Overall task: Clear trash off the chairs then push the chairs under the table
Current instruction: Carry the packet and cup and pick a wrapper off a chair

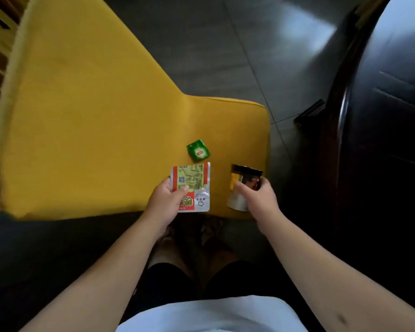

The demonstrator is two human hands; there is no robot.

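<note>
Both forearms are reached over the yellow chair seat: the left hand is pinched on a red-and-white wrapper, the right hand on a dark foil packet; a green sachet is left lying just beyond the wrapper, nearer the left hand

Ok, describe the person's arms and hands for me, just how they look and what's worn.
Both forearms are bare to the bottom of the picture: no sleeves in view, no gloves, no watch, bracelet or rings visible. The left hand and right hand have short fingers with no visible nail polish. The right forearm shows a small dark mark near the elbow.
</note>
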